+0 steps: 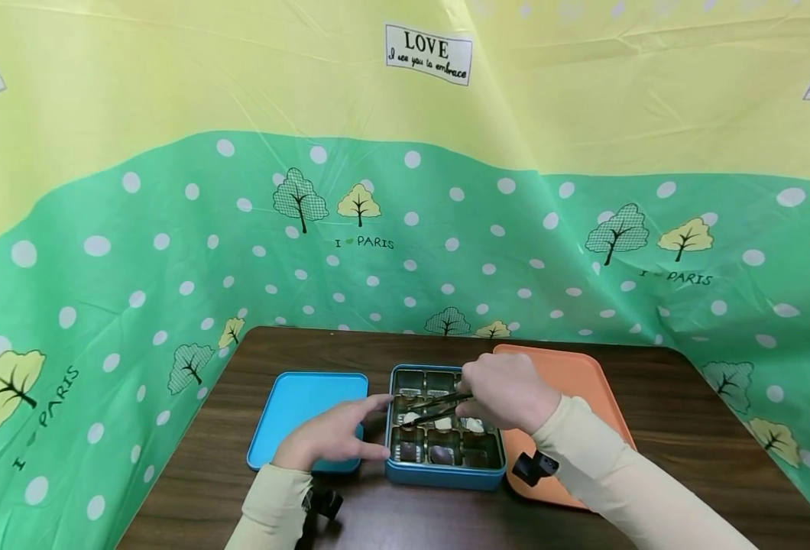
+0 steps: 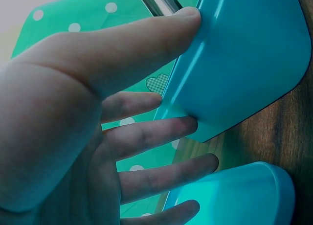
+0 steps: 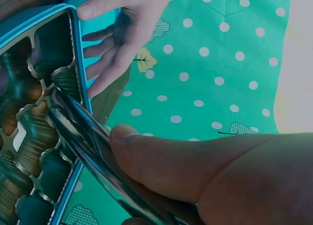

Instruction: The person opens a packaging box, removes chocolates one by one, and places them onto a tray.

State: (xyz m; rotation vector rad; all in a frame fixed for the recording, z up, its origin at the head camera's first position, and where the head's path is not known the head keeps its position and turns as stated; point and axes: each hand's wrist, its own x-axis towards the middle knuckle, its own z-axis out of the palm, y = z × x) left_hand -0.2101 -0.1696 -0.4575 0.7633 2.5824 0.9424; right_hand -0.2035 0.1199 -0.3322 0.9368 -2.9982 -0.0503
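Observation:
A blue box [image 1: 446, 478] stands on the table, its insert divided into several small compartments. Dark, chocolate-like pieces [image 1: 441, 454] sit in the front row, white-topped pieces [image 1: 474, 425] in the row behind. My right hand [image 1: 508, 389] grips metal tongs [image 3: 105, 178] over the box. Their tips are apart and reach down among the left-hand compartments, with no piece visibly between them. My left hand [image 1: 332, 435] is at the box's left side, fingers extended. In the left wrist view its thumb [image 2: 161, 36] lies against the rim and a fingertip meets the wall.
Left of the box lies a shallow blue lid [image 1: 309, 405], partly under my left hand. An orange tray [image 1: 573, 374] is on the right, beneath my right forearm. A patterned green and yellow cloth [image 1: 377, 283] hangs behind the dark wooden table [image 1: 694, 428].

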